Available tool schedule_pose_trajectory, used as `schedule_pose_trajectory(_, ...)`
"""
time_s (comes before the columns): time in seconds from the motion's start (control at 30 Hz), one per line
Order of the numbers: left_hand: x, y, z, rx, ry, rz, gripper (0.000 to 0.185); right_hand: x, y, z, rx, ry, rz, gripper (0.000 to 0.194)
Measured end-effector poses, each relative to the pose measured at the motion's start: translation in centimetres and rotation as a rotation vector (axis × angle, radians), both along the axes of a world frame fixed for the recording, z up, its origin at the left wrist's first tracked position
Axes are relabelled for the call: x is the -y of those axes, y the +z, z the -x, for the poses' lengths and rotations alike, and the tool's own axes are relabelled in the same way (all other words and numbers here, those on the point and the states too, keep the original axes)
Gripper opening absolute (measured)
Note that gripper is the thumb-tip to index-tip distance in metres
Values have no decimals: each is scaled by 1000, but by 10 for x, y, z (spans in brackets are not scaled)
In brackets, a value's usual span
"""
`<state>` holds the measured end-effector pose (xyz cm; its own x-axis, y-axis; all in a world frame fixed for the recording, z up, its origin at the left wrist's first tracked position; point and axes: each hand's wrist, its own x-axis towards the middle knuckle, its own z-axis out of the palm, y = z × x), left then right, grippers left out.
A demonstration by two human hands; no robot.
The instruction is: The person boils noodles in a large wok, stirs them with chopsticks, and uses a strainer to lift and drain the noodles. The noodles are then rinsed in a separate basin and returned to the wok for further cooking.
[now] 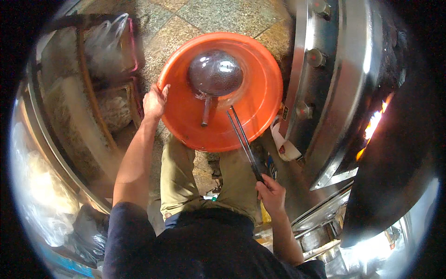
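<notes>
A large orange plastic basin (259, 120) is in front of me, its mouth facing up toward the camera. My left hand (155, 102) grips its left rim, thumb on the inside. In the basin rests a dark, shiny metal bowl-shaped utensil (215, 73) with a short tubular handle, dome side up; whether it is a ladle or a strainer I cannot tell. My right hand (272, 195) holds long black metal tongs (244, 144) by the handle end. Their two slim tips reach over the basin's near part, slightly apart, right of the utensil's handle, with nothing between them.
On the right runs a stainless steel stove (352, 66) with several knobs (316, 58). A flame (374, 123) burns beside a large dark wok (393, 167). At left, shelving (83, 69) holds a clear plastic bag (108, 42). Stone-patterned tiles (223, 17) cover the floor.
</notes>
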<state>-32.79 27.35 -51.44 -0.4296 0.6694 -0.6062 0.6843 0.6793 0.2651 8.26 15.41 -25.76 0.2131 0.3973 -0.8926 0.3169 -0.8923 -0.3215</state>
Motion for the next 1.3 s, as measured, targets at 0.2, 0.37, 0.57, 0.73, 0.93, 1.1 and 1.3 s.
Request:
schedule_pose_trajectory(0.2,12,29,-27,-240,-89,-426,70,9,-7,-3,-10,-34,66,37)
schedule_pose_trajectory(0.37,39,18,-105,118,-408,-515,56,23,-18,-8,41,-25,146,37)
schedule_pose_trajectory(0.57,87,-130,-152,284,-254,357,80,26,-26,-13,122,95,117,37)
schedule_pose_trajectory(0.73,129,-222,-171,520,-43,631,100,27,-24,-20,140,55,216,35)
schedule_pose_trajectory(0.93,127,-233,-194,463,-27,475,64,39,-33,-16,197,-28,165,32)
schedule_pose_trajectory(1.1,94,-162,-188,849,171,506,28,37,-15,-3,124,-20,140,33)
schedule_pose_trajectory(1.3,78,-16,-151,1277,327,726,35,16,30,16,-3,1,62,38)
